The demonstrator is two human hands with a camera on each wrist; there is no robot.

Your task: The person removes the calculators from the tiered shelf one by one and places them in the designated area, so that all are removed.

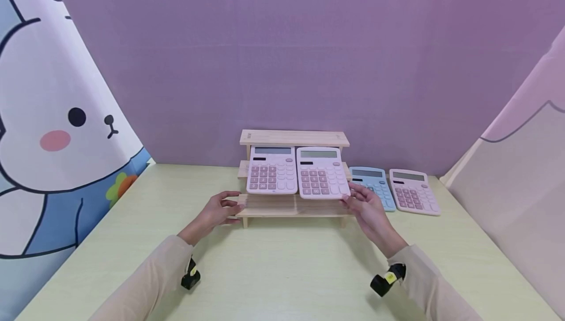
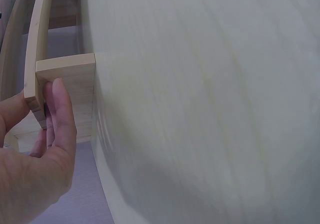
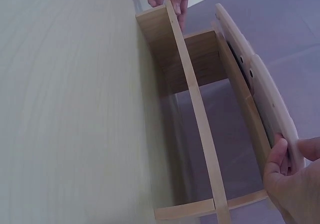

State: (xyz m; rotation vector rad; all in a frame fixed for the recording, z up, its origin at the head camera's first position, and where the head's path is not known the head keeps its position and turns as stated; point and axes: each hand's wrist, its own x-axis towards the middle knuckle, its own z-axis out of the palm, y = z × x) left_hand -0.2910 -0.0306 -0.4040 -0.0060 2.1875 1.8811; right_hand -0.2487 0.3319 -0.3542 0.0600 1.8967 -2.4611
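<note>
A three-step wooden rack [image 1: 291,207] stands against the purple backdrop. Two pale pink calculators lean side by side on its middle step: a left calculator [image 1: 287,169] and a right calculator [image 1: 335,176]. My left hand [image 1: 218,208] holds the left end of the lowest step, thumb above and fingers underneath, as the left wrist view shows on the board [image 2: 34,79]. With thumb and fingers, my right hand [image 1: 371,213] pinches the lower right corner of the right calculator. Seen from the right wrist, that calculator [image 3: 272,102] tilts out over the middle step's front edge.
On the table [image 1: 282,267], right of the rack, a blue calculator [image 1: 385,191] and another pink calculator [image 1: 424,198] lie next to each other. The blue one is partly behind my right hand. A cartoon-print cloth [image 1: 48,80] hangs at the left, a pale cloth [image 1: 525,164] at the right.
</note>
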